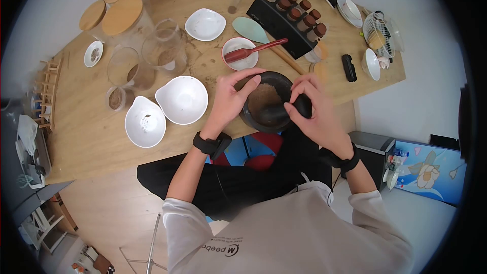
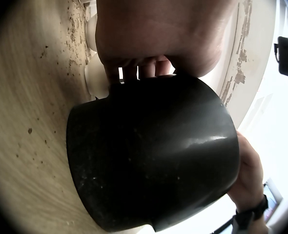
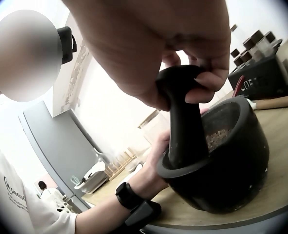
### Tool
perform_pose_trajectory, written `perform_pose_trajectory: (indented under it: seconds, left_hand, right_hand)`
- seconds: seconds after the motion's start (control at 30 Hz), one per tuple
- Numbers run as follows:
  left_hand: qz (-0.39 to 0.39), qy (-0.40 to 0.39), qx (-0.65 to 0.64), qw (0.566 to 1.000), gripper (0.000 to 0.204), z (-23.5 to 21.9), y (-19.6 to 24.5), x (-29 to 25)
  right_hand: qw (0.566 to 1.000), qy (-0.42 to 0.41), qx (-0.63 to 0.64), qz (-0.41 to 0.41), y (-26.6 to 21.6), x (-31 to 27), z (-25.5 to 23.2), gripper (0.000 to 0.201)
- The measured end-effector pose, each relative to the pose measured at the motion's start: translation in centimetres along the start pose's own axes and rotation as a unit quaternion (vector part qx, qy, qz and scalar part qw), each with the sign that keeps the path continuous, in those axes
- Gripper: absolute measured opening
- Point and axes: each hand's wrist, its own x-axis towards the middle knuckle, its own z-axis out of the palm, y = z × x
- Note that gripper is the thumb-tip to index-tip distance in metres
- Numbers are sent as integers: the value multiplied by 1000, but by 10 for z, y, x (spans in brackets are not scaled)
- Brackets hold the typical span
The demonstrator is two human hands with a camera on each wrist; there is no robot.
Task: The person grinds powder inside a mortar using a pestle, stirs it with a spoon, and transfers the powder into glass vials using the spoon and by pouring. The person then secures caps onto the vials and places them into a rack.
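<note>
A dark stone mortar (image 3: 231, 180) stands at the front edge of the wooden table, with brown ground powder (image 1: 263, 96) inside. My left hand (image 1: 231, 99) grips its left side, thumb and index finger at the rim. In the left wrist view the black outer wall (image 2: 158, 151) fills the middle. From above, my right hand (image 1: 315, 114) holds the knobbed top of a black pestle (image 3: 185, 131) between thumb and fingers. The pestle leans inside the mortar, close to the rim, its lower end hidden in the right wrist view.
Two white spouted bowls (image 1: 182, 100) stand left of the mortar. Behind it, a red spatula (image 1: 248, 52) lies across a red-rimmed bowl (image 1: 227, 44), beside a green spoon (image 1: 248, 29). A black rack (image 1: 284, 25) holds several small jars. Glass jugs (image 1: 167, 53) stand at the left.
</note>
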Motion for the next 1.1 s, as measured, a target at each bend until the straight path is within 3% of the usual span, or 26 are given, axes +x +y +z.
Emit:
perform_pose_trajectory:
  seconds: [0.03,0.07,0.2,0.3,0.37,0.4,0.63,0.7,0.77,0.87,0.97,1.03,1.1]
  left_hand:
    - [2,-3,8,1000,24,0,0,-1]
    - [2,-4,8,1000,24,1,-1,-1]
    - [-5,-7,-9,1000,24,1,-2,0]
    - [2,10,-15,1000,23,3,-2,0]
    - [12,21,-14,1000,22,4,-2,-1]
    - [13,18,-15,1000,22,4,-2,-1]
    - [-1,-7,-3,1000,25,0,-2,-1]
    - [0,-7,-1,1000,25,0,-2,-1]
    - [2,-8,5,1000,25,0,0,0]
    - [10,-11,-2,1000,25,1,1,0]
    - [10,-7,4,1000,25,-1,-3,-1]
    - [-6,-9,-2,1000,25,0,1,-1]
    - [9,1,-11,1000,24,3,0,0]
  right_hand:
    - [999,21,-37,-12,2,1,-1,25]
    - [997,32,-58,31,0,2,1,25]
    - [998,15,-61,23,-19,3,5,23]
    - [999,-29,35,1,-6,-2,1,22]
    - [999,22,-30,1,5,0,0,25]
    - [998,30,-29,51,-4,3,2,26]
    - [999,-19,26,5,-6,-1,2,24]
    - [997,46,-61,6,2,5,6,28]
    - [997,49,-50,45,-13,8,10,30]
    - [1000,-26,12,11,-19,-1,10,27]
    - [1000,-4,2,-8,-1,-4,1,26]
    - [1000,8,-22,10,-4,1,2,25]
    - [996,15,-36,84,-17,8,6,23]
